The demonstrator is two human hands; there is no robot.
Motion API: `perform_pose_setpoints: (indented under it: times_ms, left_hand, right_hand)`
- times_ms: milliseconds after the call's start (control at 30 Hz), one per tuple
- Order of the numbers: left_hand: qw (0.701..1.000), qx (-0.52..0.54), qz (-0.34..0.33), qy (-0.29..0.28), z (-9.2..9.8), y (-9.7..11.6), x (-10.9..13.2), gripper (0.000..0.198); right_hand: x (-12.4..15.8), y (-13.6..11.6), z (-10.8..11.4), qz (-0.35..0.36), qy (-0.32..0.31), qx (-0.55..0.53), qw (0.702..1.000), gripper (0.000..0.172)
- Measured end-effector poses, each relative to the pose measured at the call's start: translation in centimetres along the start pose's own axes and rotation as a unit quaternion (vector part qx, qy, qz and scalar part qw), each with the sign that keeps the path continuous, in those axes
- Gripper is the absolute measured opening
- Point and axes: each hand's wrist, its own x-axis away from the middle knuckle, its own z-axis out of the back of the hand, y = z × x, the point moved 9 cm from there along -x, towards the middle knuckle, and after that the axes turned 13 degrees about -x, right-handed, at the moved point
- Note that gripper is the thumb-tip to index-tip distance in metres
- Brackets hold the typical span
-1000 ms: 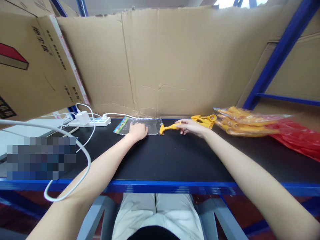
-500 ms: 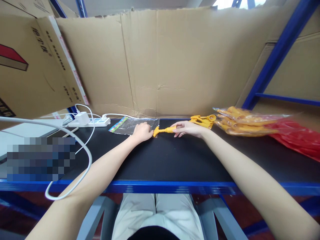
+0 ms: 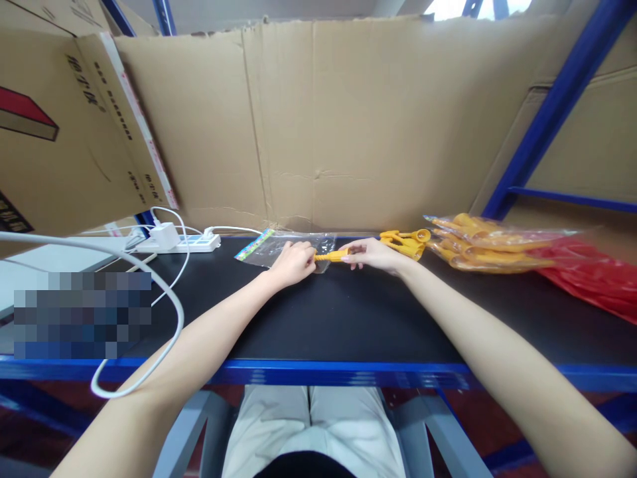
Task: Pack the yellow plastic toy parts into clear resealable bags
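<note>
Pinching a yellow toy (image 3: 331,256) by its right end, the right hand (image 3: 367,255) holds it at the right edge of a clear bag (image 3: 266,245). The left hand (image 3: 294,262) covers the other end (whether those fingers grip it, I cannot tell). More yellow toys (image 3: 409,247) lie farther right.

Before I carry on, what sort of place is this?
Probably a makeshift workstation in a workshop or storeroom: a black worktop edged by a blue metal rail, large cardboard sheeting standing behind it, and bagged yellow pieces at the right.
</note>
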Motion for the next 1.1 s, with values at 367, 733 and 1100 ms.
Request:
perform_pose_setpoints:
  times_ms: [367,733,1100]
  left_hand:
    - [0.996,0.026,-0.065,0.053,1.1,2.1,0.1,0.020]
    - [0.960,-0.046,0.275,-0.016,0.6,-8.5,1.6,0.024]
    - [0.867,0.197,0.431,-0.155,-6.7,-16.1,5.9,0.032]
  right_hand:
    - [-0.3,-0.2,-1.4,0.004,0.037,-0.057,0.998,0.041]
    - [-0.4,0.3,-1.6,-0.007,0.033,-0.048,0.998,0.042]
    - [0.0,-0.2,-1.8,-0.023,0.030,-0.018,0.999,0.035]
